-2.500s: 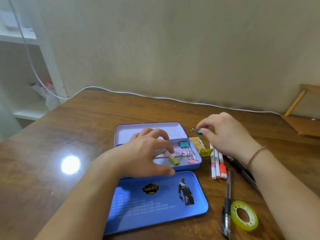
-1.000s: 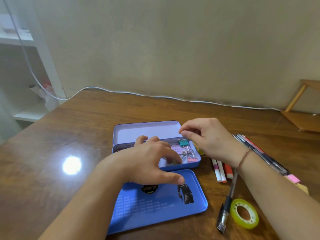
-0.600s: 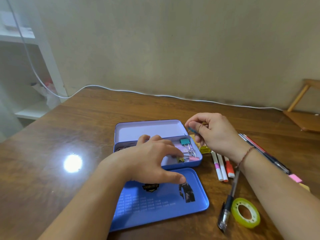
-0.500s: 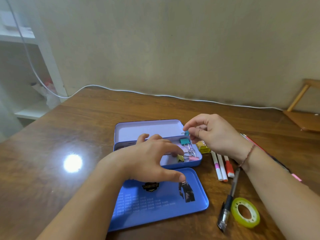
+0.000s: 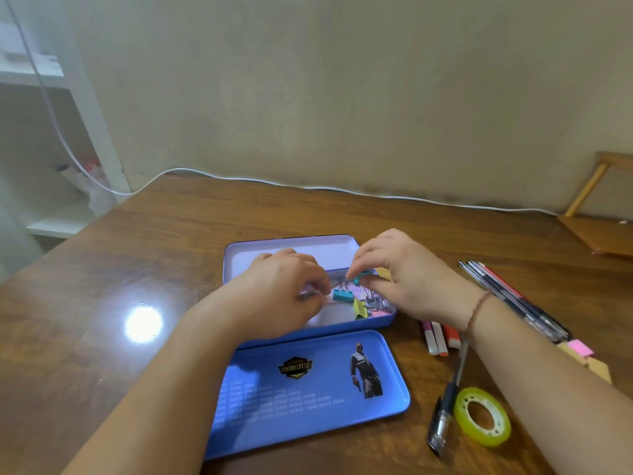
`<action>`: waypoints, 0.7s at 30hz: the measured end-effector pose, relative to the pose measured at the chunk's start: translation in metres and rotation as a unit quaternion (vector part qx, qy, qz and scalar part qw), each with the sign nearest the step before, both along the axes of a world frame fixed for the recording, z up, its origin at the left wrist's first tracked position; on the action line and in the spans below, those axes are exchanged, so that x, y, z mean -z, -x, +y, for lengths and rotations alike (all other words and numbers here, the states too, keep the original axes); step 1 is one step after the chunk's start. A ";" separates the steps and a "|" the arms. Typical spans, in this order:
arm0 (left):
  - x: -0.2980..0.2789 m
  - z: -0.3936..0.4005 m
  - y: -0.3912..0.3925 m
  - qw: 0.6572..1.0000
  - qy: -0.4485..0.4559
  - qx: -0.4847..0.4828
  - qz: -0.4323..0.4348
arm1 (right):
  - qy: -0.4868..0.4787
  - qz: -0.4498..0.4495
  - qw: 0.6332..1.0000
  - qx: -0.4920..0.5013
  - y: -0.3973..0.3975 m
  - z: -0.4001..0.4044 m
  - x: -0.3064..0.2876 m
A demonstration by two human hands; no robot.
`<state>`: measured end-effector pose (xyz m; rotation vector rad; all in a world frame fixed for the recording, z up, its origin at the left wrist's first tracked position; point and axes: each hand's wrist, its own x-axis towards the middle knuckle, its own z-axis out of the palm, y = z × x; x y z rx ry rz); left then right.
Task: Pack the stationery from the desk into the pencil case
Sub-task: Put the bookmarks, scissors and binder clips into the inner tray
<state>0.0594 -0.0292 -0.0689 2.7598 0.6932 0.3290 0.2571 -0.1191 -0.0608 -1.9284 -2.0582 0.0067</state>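
Two hands meet over the open pencil case [image 5: 383, 323], which sits in the middle of the wooden desk [image 5: 137, 255]. The right hand [image 5: 411, 279] pinches a small teal clip [image 5: 359, 278] between thumb and fingertips, just above the right end of the case. The left hand [image 5: 281, 296] has its fingers curled down into the case and pinches something small and pale, though what it is cannot be told. Inside the case, between the hands, lie a teal binder clip [image 5: 342, 295], a yellow clip [image 5: 359, 308] and a pink clip [image 5: 380, 313], close together. The blue lid [image 5: 308, 392] lies flat on the near side, touching the case. To the right of the case three markers [image 5: 440, 341] lie side by side, partly under the right wrist. Near them lie a black pen [image 5: 445, 409] and, just beside it, a roll of yellow-green tape [image 5: 483, 421]. Farther right a bunch of pens [image 5: 513, 296] lies slanted, with pink and tan sticky notes [image 5: 582, 351] at its near end. A white cable [image 5: 342, 190] runs along the far edge of the desk.
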 end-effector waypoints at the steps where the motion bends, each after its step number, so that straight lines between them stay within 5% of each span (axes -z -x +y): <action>1: 0.001 0.000 0.000 1.000 0.002 0.002 0.004 | -0.003 -0.007 1.000 -0.005 0.004 0.000 0.002; 11: 0.001 0.000 0.001 0.999 0.022 0.007 0.023 | -0.087 -0.049 0.991 0.093 0.026 0.001 0.015; 16: 0.000 0.002 0.001 0.999 0.036 0.009 0.014 | -0.125 0.123 0.976 0.129 0.012 0.001 -0.005; 21: 0.001 0.002 0.001 0.998 0.051 0.019 0.017 | -0.107 -0.057 0.982 0.142 0.024 0.002 0.016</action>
